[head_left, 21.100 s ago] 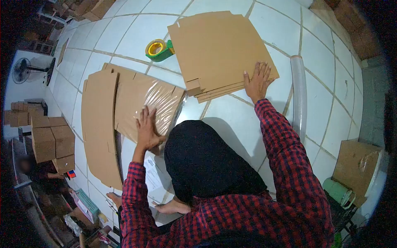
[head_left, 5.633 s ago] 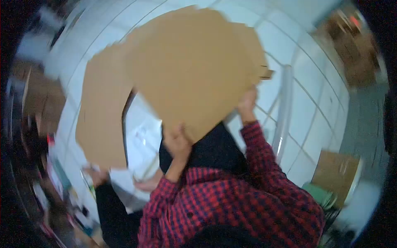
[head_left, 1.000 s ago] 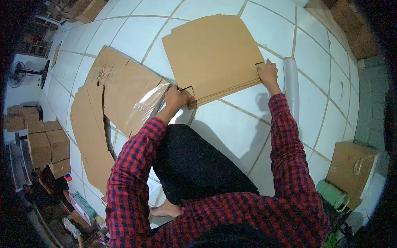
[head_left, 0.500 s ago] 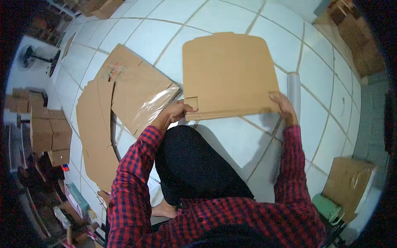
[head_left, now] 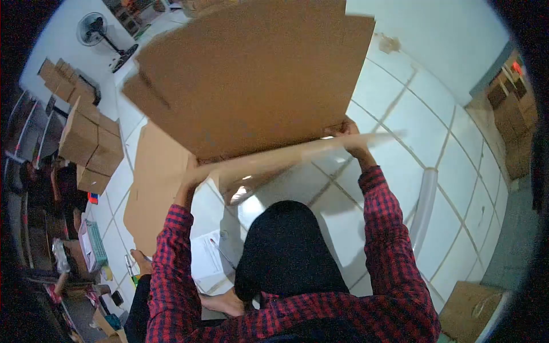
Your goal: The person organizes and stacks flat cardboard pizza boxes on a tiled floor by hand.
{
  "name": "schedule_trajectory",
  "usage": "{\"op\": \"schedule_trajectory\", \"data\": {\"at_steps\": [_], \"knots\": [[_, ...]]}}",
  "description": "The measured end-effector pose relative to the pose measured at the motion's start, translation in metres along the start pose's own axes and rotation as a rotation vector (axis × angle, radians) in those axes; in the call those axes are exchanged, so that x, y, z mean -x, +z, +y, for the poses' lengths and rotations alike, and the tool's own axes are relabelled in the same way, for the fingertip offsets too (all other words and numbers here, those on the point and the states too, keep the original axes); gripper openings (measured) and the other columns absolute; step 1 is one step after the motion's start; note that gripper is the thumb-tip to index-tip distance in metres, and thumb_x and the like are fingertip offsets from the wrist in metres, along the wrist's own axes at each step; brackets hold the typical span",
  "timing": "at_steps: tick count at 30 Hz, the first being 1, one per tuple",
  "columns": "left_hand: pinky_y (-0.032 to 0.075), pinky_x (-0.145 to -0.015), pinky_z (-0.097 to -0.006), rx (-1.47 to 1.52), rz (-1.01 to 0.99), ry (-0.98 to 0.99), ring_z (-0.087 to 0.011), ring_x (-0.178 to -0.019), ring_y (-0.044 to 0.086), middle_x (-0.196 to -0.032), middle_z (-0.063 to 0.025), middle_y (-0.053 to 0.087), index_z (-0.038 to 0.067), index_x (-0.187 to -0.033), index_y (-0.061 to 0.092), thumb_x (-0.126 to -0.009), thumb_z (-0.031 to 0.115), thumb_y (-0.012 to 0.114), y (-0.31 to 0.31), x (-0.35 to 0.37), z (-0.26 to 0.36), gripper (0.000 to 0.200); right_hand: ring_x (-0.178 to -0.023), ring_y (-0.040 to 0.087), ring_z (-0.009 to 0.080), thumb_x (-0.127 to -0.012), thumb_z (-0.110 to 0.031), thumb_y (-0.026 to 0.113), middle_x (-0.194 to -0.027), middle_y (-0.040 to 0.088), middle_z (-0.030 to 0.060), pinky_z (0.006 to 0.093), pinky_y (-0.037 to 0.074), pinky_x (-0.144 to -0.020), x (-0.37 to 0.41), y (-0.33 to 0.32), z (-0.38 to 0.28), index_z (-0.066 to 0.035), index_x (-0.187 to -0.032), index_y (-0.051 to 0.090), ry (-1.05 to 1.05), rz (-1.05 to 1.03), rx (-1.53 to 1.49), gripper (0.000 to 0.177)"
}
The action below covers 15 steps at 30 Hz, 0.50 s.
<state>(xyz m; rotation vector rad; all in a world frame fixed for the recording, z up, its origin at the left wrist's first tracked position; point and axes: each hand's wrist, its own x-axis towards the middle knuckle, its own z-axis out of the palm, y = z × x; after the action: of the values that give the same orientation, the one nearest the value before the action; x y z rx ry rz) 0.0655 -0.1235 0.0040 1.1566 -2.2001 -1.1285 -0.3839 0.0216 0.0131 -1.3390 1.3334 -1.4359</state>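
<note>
A large brown cardboard sheet (head_left: 251, 74) is raised in front of me, with a folded lower flap that is blurred by motion. My left hand (head_left: 194, 171) grips its lower left corner, partly hidden by the flap. At the lower right corner, my right hand (head_left: 351, 137) is closed on the same sheet. Below and left of it, another flat cardboard piece (head_left: 151, 200) lies on the tiled floor. A plastic-wrapped item (head_left: 243, 188) shows in part under the raised sheet.
White paper with a pen (head_left: 207, 254) lies beside my knee. A grey-white tube (head_left: 425, 208) rests on the floor at right. Cardboard boxes (head_left: 91, 143) and a fan (head_left: 94, 31) stand at left. Another box (head_left: 472, 308) is at lower right.
Both hands have lifted the cardboard from low over the floor to a raised, tilted position, and its large panel now stands up. The view has shifted, showing more of the wall.
</note>
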Motion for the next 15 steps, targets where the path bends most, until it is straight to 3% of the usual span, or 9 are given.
{"op": "schedule_trajectory", "data": {"at_steps": [2, 3, 7, 8, 9, 10, 13, 14, 15], "knots": [[0.049, -0.08, -0.0372, 1.273, -0.267, -0.249, -0.0251, -0.096, 0.058, -0.112, -0.0123, 0.056, 0.0, -0.115, 0.054, -0.078, 0.021, 0.07, 0.008, 0.043, -0.135, 0.046, -0.11, 0.053, 0.0251, -0.081, -0.007, 0.065, -0.124, 0.051, 0.0117, 0.0404, 0.049, -0.087, -0.027, 0.017, 0.071, 0.001, -0.13, 0.037, -0.099, -0.187, -0.355, 0.057], [0.049, -0.08, -0.0372, 1.27, -0.256, -0.237, -0.0251, -0.096, 0.058, -0.112, -0.0123, 0.056, 0.0, -0.115, 0.054, -0.078, 0.021, 0.07, -0.002, 0.041, -0.132, 0.046, -0.11, 0.052, 0.0207, -0.074, -0.008, 0.07, -0.122, 0.054, 0.0127, 0.0333, 0.046, -0.087, -0.04, 0.031, 0.117, 0.0, -0.13, 0.041, 0.159, -0.15, -0.35, 0.063], [0.05, -0.077, -0.0367, 0.656, -0.168, 0.046, -0.025, -0.093, 0.058, -0.11, -0.013, 0.057, 0.001, -0.118, 0.051, -0.079, 0.026, 0.068, 0.019, 0.112, -0.121, 0.049, -0.108, 0.053, 0.0223, -0.077, -0.007, 0.068, -0.123, 0.052, 0.0137, 0.035, 0.048, -0.086, -0.002, 0.043, 0.085, 0.001, -0.13, 0.04, 0.224, -0.148, -0.281, 0.061], [0.05, -0.077, -0.0366, 0.514, -0.147, 0.088, -0.025, -0.092, 0.059, -0.109, -0.0132, 0.058, 0.001, -0.119, 0.051, -0.079, 0.027, 0.067, 0.02, 0.04, -0.09, 0.05, -0.108, 0.053, 0.0229, -0.077, -0.007, 0.067, -0.123, 0.052, 0.0141, 0.0355, 0.049, -0.085, -0.02, 0.057, 0.074, 0.001, -0.13, 0.039, 0.274, -0.147, -0.261, 0.06], [0.051, -0.076, -0.0365, 0.371, -0.129, 0.13, -0.0249, -0.092, 0.059, -0.108, -0.0134, 0.058, 0.001, -0.12, 0.05, -0.08, 0.028, 0.067, 0.02, 0.076, -0.096, 0.051, -0.108, 0.054, 0.0234, -0.078, -0.007, 0.066, -0.123, 0.051, 0.0144, 0.0361, 0.05, -0.084, -0.028, 0.064, 0.064, 0.001, -0.13, 0.039, 0.321, -0.144, -0.239, 0.059], [0.051, -0.075, -0.0363, 0.229, -0.113, 0.17, -0.0249, -0.091, 0.059, -0.108, -0.0136, 0.058, 0.002, -0.121, 0.05, -0.08, 0.03, 0.066, 0.017, 0.023, -0.073, 0.052, -0.107, 0.054, 0.0239, -0.079, -0.007, 0.065, -0.124, 0.051, 0.0148, 0.0366, 0.051, -0.084, -0.025, 0.068, 0.054, 0.001, -0.13, 0.038, 0.371, -0.139, -0.216, 0.058], [0.052, -0.073, -0.036, -0.223, -0.06, 0.323, -0.0248, -0.089, 0.059, -0.106, -0.0141, 0.059, 0.002, -0.123, 0.048, -0.081, 0.034, 0.064, 0.005, 0.096, -0.057, 0.055, -0.106, 0.056, 0.0255, -0.081, -0.006, 0.063, -0.125, 0.05, 0.0158, 0.0383, 0.053, -0.082, -0.002, 0.063, 0.018, 0.001, -0.13, 0.037, 0.473, -0.11, -0.145, 0.056], [0.052, -0.073, -0.0358, -0.375, -0.039, 0.374, -0.0248, -0.088, 0.059, -0.105, -0.0143, 0.059, 0.003, -0.124, 0.048, -0.081, 0.035, 0.064, 0.011, 0.05, -0.055, 0.056, -0.106, 0.056, 0.0255, -0.081, -0.006, 0.063, -0.125, 0.05, 0.0158, 0.0383, 0.053, -0.082, 0.0, 0.06, 0.019, 0.001, -0.13, 0.037, 0.474, -0.111, -0.137, 0.056], [0.052, -0.072, -0.0357, -0.527, -0.021, 0.42, -0.0247, -0.087, 0.06, -0.105, -0.0145, 0.059, 0.003, -0.125, 0.047, -0.082, 0.036, 0.063, 0.012, 0.051, -0.046, 0.057, -0.104, 0.057, 0.0251, -0.081, -0.004, 0.061, -0.122, 0.05, 0.0166, 0.0369, 0.053, -0.08, 0.005, 0.053, 0.022, 0.002, -0.127, 0.038, 0.382, -0.195, -0.044, 0.052]]}}
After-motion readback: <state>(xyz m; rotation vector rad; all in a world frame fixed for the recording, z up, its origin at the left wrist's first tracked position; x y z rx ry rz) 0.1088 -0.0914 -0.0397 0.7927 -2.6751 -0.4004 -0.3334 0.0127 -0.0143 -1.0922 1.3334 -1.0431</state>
